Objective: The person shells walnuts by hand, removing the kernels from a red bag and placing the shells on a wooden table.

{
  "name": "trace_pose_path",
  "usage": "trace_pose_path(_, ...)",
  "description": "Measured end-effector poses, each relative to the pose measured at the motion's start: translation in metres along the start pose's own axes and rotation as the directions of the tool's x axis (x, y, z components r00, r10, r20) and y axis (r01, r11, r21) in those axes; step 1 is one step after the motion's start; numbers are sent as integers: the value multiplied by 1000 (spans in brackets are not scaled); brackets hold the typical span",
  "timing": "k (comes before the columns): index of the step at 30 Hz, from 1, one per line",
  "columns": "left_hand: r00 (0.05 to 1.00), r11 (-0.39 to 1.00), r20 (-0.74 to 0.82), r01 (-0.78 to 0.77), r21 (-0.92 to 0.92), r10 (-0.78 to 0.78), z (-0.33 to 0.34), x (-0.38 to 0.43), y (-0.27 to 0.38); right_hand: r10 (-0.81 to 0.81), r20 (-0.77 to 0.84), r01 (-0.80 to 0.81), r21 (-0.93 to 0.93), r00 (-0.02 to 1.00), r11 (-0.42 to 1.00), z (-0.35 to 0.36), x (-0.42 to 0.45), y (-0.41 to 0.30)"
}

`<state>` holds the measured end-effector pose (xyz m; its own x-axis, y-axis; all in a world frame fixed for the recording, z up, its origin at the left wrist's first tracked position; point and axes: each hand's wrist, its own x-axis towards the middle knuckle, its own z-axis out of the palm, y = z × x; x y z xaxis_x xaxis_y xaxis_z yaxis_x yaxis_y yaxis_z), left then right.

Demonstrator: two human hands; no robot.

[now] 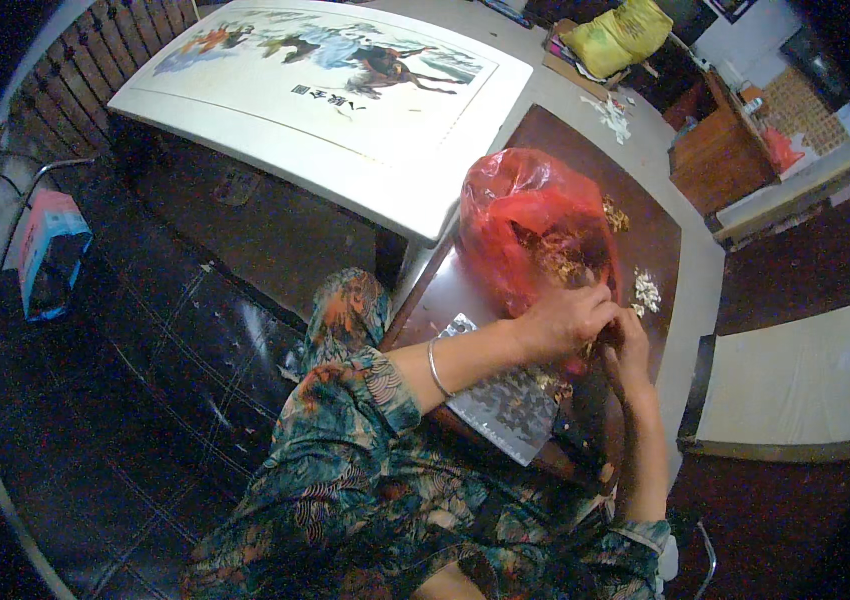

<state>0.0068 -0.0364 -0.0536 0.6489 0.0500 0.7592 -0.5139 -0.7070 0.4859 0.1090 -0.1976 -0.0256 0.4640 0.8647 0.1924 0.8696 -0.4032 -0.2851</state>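
A red plastic bag (500, 225) lies open on the dark brown table, with dried brown shreds (567, 262) inside. At its near edge my left hand (571, 315), with a bangle on the wrist, meets my right hand (629, 341). The fingers of both are bent together around what looks like a small brownish piece, mostly hidden by them. Under my left forearm lies a broad metal cleaver blade (507, 412). Small white pieces (646, 292) form a pile to the right of the bag, and a brown clump (614, 214) sits beyond them.
A white table (462, 150) with a printed horse picture adjoins the brown one at the upper left. Beyond stand a cardboard box with a yellow bag (616, 37) and a wooden cabinet (725, 154). A pink and blue bag (57, 232) is on the dark seat at left.
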Motion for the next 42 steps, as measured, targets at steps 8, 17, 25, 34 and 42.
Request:
trace_pose_path(8, 994, 988, 19, 112, -104, -111, -3, 2, -7, 57, -78, -56, 14, 995, 998, -11, 1, -2)
trace_pose_path(17, 962, 889, -55, 224, -399, -267, 0, 4, 1, 38, -185, 6, 231, 982, 973, -30, 13, -42)
trace_pose_path(25, 900, 751, 65, 398, -527, -431, -22, 6, -2, -323, -456, 330, -67, 829, 942, -37, 66, -127)
trace_pose_path(34, 928, 939, 189, 337, -66, -320, -4, -3, -6, -526, -171, 416, -434, 833, 799, -1, 117, -130)
trace_pose_path(42, 947, 858, 282, -13, 513, -155, 3, -4, -11, -513, -312, 401, -359, 800, 843, -5, 81, -119)
